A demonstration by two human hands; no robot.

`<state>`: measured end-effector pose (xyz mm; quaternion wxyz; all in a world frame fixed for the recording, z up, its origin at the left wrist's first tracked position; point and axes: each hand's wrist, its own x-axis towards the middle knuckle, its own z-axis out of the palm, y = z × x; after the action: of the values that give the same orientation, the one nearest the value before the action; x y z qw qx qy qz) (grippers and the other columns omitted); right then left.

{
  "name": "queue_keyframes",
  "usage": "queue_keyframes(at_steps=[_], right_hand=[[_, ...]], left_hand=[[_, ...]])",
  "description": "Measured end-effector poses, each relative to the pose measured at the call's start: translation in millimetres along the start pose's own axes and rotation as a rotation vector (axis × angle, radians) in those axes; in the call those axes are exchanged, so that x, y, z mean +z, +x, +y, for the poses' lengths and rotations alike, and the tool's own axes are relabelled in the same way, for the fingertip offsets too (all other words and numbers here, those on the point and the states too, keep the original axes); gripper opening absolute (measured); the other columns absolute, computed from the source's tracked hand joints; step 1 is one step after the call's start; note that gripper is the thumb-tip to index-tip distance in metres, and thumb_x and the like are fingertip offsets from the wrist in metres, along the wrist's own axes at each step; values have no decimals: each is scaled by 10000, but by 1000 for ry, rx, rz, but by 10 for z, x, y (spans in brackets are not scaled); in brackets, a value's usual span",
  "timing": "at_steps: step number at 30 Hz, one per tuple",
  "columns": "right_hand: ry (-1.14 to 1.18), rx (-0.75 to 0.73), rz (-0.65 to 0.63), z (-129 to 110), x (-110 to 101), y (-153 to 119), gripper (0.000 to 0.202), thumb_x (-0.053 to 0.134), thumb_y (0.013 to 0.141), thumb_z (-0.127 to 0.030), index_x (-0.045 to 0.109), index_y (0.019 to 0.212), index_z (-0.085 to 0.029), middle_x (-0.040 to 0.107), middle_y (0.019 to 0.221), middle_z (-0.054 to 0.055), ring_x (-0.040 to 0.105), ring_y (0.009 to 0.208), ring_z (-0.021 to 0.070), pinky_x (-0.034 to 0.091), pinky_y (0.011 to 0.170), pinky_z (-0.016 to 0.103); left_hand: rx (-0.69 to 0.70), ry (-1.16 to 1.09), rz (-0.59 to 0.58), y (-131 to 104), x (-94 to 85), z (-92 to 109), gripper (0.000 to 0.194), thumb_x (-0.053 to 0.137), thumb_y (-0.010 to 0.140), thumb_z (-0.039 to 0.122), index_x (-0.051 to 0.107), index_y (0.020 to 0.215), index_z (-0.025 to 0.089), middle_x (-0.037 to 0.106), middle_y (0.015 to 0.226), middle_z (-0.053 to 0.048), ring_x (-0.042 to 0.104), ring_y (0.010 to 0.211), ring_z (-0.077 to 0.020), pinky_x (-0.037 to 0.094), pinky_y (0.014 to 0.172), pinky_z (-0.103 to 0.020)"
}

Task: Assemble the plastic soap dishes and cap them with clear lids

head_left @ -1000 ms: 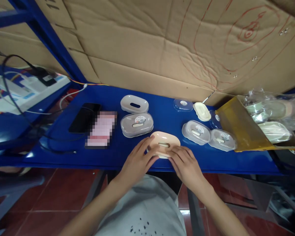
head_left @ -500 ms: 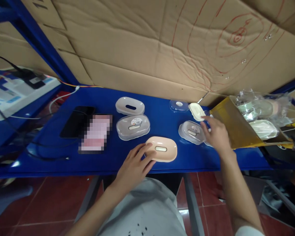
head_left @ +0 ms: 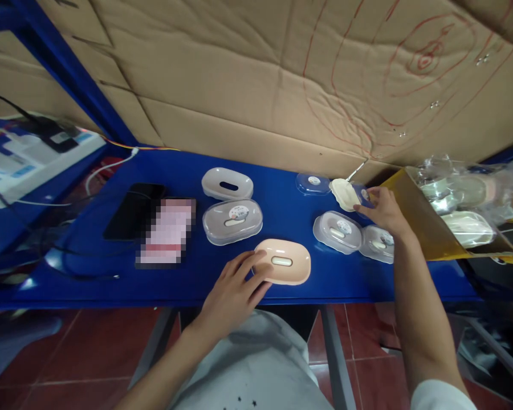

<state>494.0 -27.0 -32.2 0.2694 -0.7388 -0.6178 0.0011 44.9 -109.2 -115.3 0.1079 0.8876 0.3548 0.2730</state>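
Note:
My left hand (head_left: 237, 282) grips the left end of a peach soap dish (head_left: 300, 267), fingers over its rim and thumb at the near side. A pale insert fills the slot in its middle. Farther back on the right, my right hand (head_left: 382, 209) has its thumb and fingers around the edges of a clear lid (head_left: 362, 195) with a round sticker. Beside that lid lies a cream scalloped dish (head_left: 344, 193). Another clear lid (head_left: 313, 183) rests to its left. Nearer me are two lidded soap dishes, a left one (head_left: 337, 232) and a right one (head_left: 377, 244) partly behind my forearm.
A grey slotted dish (head_left: 214, 185) and a lidded grey soap dish (head_left: 232, 222) sit left of centre. Two phones (head_left: 130, 212) and cables lie farther left, near a white power strip (head_left: 64, 162). An open carton (head_left: 414, 228) of bagged dishes stands right; cardboard (head_left: 222, 74) walls the back.
My right hand has moved slightly right and back, from beside the cream dish to the clear lid. My left hand stays on the peach dish. The view has shifted slightly.

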Motion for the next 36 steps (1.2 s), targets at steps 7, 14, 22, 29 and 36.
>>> queue_keyframes(at_steps=[7,14,22,29,36], right_hand=[[228,-612,-442,-1264,-77,-986,673,780,948,-333,485,1552,-309,470,1695,118,502,1548,308,509,1226,542],[253,-697,-605,-1474,264,-1296,647,729,969,-199,534,1571,-334,448,1724,43,372,1629,275,455,1281,553],[223,-770,-351,-1294,532,-1488,677,638,1008,-234,441,1650,-320,485,1697,87,348,1638,312,425,1275,649],[62,-854,-241,-1106,726,-1655,589,639,1055,-310,491,1626,-310,477,1703,95,274,1661,337,390,1286,668],[26,-822,-213,-1129,683,-1709,747,765,993,-310,436,1663,-333,472,1705,102,300,1650,348,403,1284,667]], left_hand=[[-111,-97,115,-28,39,0,575,630,1080,373,414,1607,294,451,1683,-177,656,1370,-302,620,1065,-490],[-125,-131,58,-57,39,-32,610,551,1112,463,325,1663,331,499,1670,-158,621,1430,-325,610,1075,-535],[-135,-111,15,-37,35,-23,582,547,1119,417,360,1663,327,494,1681,-139,638,1402,-301,577,1109,-494],[-130,-72,12,9,59,-4,569,500,1136,422,347,1672,309,533,1647,-157,640,1405,-307,566,1087,-502],[-122,-63,1,7,75,6,584,501,1137,409,316,1681,301,558,1628,-153,637,1407,-303,547,1100,-506]])
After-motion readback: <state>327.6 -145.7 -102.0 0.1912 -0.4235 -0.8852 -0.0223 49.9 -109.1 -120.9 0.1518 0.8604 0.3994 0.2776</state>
